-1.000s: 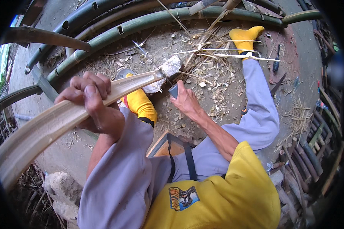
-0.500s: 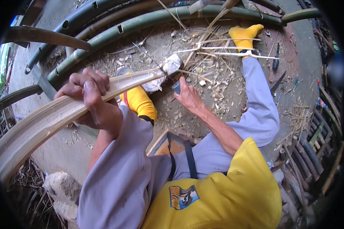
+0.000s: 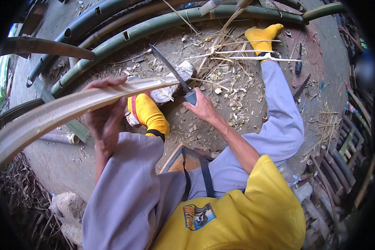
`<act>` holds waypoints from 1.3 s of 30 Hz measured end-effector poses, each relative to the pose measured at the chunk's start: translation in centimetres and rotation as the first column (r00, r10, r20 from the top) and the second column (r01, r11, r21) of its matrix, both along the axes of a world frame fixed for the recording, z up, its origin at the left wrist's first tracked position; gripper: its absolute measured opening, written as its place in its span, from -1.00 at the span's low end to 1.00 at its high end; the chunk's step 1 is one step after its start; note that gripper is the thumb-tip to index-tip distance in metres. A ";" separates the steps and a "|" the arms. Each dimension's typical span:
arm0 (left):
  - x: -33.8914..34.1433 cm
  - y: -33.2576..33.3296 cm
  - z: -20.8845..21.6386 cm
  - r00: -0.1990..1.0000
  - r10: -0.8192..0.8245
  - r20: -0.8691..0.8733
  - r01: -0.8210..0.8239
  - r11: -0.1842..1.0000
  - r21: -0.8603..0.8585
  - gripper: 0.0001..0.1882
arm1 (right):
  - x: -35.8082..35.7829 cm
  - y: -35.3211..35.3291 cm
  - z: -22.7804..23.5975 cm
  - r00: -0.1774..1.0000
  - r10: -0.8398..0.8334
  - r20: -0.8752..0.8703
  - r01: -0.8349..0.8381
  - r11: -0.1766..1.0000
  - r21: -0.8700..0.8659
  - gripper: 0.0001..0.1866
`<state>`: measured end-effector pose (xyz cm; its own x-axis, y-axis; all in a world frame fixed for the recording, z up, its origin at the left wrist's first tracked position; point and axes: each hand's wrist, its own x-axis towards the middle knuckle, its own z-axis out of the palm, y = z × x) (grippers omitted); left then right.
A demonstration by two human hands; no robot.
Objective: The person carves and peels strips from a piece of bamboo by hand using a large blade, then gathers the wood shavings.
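Note:
My left hand grips a long split bamboo piece from beneath, its fingers over the far edge. The pale, hollowed inner side of the bamboo faces up. Its narrow end reaches toward a short whitish log on the ground. My right hand is closed round the dark handle of a knife. The blade points up and left, crossing the bamboo's narrow end. Whether the edge touches the bamboo, I cannot tell.
Long green bamboo poles with cut holes lie across the far side. Wood chips and thin strips litter the ground. A screwdriver-like tool and another blade lie right of my leg. Cut bamboo pieces are stacked at the right.
The knife blade has turned, showing its broad side rather than its thin edge. My left hand has shifted its grip on the bamboo, its fingers now flatter across the far edge.

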<state>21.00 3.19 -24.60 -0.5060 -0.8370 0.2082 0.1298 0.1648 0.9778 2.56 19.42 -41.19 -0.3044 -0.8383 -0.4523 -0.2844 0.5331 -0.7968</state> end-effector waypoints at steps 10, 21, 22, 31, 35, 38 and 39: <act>2.6 1.9 -0.3 0.857 0.485 0.175 -0.513 0.834 0.200 -0.66 | 1.2 0.5 0.3 0.995 -0.102 0.013 0.102 0.995 0.008 -0.57; 4.7 2.7 -2.1 0.843 0.530 0.092 -0.531 0.794 0.295 -0.68 | 2.0 -1.4 0.6 0.989 -0.076 -0.123 0.072 0.997 -0.041 -0.63; 4.3 2.5 -2.0 0.844 0.531 0.082 -0.528 0.793 0.304 -0.68 | 1.4 -0.2 -1.4 0.971 -0.069 -0.229 0.066 0.998 -0.021 -0.62; 6.9 1.9 -3.8 0.910 0.404 -0.090 -0.331 0.840 0.430 -0.58 | -0.8 -0.7 1.4 0.989 -0.135 -0.059 0.141 0.984 0.112 -0.59; 9.0 1.6 -6.0 0.938 0.260 -0.228 -0.148 0.898 0.414 -0.62 | -0.6 -0.8 3.9 0.985 -0.153 -0.083 0.136 0.974 -0.179 -0.66; 10.0 1.9 -5.9 0.941 0.247 -0.231 -0.149 0.917 0.371 -0.68 | -0.1 -2.4 9.7 0.975 -0.193 -0.109 0.140 0.915 -0.377 -0.61; 10.0 1.8 -6.0 0.945 0.225 -0.236 -0.133 0.927 0.351 -0.69 | -0.1 -2.8 10.6 0.951 -0.257 -0.170 0.128 0.833 -0.539 -0.62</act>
<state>30.96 5.02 -30.59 -0.3051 -0.9522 0.0143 0.3917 -0.1117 0.9133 2.47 16.63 -30.63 -0.5238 -0.8419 0.1301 -0.4251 0.1259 -0.8964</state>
